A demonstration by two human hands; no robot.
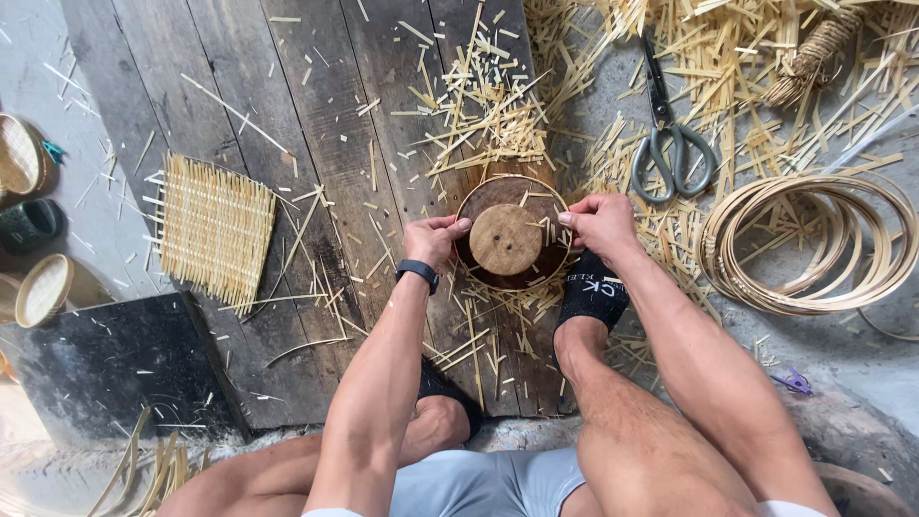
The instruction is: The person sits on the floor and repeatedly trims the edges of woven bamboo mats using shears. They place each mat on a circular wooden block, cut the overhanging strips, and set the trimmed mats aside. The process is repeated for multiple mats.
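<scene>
Gripping a round wooden mould (505,239) on floor planks (316,144): left hand (433,239) curled on its left rim, right hand (598,222) pinching its right rim. Left of mould, a woven mat (214,228); above right, scissors (672,144); right, coiled hoops (814,244); all around, bamboo slivers (493,105).

Both arms reach forward, left hand (433,239) and right hand (598,222) curled inward.

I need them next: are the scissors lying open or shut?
Shut. The scissors lie flat among the bamboo strips, blades together in one dark line, grey handle loops side by side and touching.
</scene>
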